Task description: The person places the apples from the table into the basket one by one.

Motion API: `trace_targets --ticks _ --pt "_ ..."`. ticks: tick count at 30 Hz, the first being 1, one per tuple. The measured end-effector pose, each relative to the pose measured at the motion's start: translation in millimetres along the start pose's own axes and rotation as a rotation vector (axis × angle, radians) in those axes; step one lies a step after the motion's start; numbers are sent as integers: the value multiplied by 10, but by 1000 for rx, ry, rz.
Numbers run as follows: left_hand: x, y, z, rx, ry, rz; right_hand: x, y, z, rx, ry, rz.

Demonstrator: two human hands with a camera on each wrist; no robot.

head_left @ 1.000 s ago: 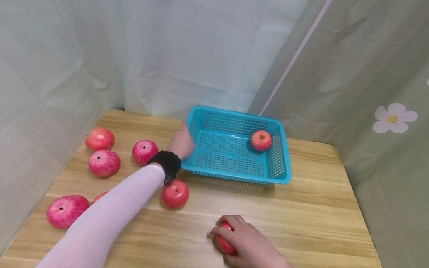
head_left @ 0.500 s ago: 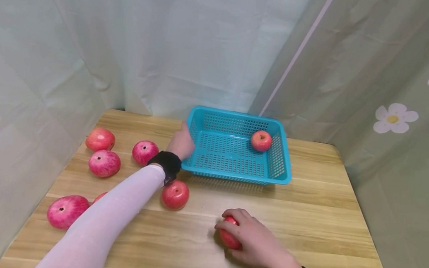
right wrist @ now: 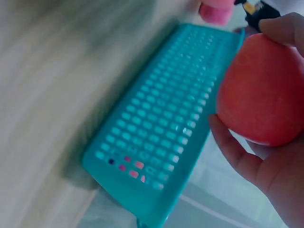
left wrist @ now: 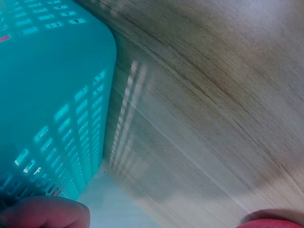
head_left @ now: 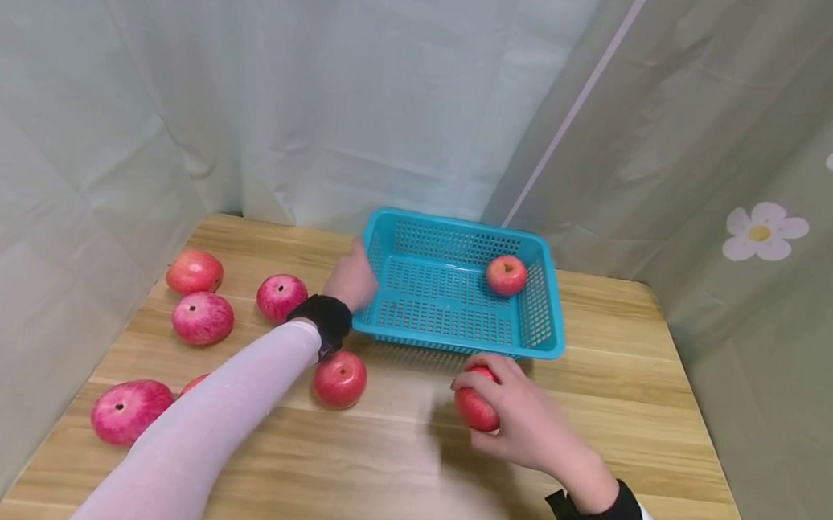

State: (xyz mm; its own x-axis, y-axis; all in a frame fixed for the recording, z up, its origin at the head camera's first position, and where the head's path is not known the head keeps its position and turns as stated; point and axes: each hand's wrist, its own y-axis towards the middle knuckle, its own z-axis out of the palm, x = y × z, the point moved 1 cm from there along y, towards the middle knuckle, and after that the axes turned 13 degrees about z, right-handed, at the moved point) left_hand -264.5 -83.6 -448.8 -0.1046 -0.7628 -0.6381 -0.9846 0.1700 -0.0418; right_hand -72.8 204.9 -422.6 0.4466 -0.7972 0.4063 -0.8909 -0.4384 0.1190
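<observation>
My right hand [head_left: 522, 412] grips a red apple [head_left: 477, 401] above the table, just in front of the blue plastic basket [head_left: 447, 344]. In the right wrist view, the fingertips and thumb curl round the held apple [right wrist: 261, 90], with the basket's perforated side [right wrist: 156, 114] behind it. My left hand [head_left: 352, 278] holds the basket's left rim; most of its fingers are hidden in the head view. One finger [left wrist: 47, 211] shows against the basket wall [left wrist: 57, 95] in the left wrist view. Another apple [head_left: 506, 275] lies inside the basket at the right.
Several red and pink fruits stand at the left, among them a mottled pink one [head_left: 203, 318] and a larger one [head_left: 132, 411]. A red fruit [head_left: 340, 379] lies by my left wrist. Curtains [head_left: 399, 90] enclose the wooden table [head_left: 343, 480].
My right hand has lifted the apple off the table and carried it forward and slightly right, toward the basket's front side. The left hand and basket stay in place.
</observation>
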Motion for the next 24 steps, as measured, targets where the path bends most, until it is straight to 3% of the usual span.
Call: trace_targets --ticks 9,15,20,24 --pt "17 5 12 -9 -4 7 -77 196 -249 -118 88 27" --pt "14 4 19 -8 -2 15 -213 360 -314 -190 158 70" --pt "18 8 20 -6 -12 10 -386 543 -291 -272 199 183" --pt "21 8 17 0 -12 6 -567 697 -222 -286 179 306"
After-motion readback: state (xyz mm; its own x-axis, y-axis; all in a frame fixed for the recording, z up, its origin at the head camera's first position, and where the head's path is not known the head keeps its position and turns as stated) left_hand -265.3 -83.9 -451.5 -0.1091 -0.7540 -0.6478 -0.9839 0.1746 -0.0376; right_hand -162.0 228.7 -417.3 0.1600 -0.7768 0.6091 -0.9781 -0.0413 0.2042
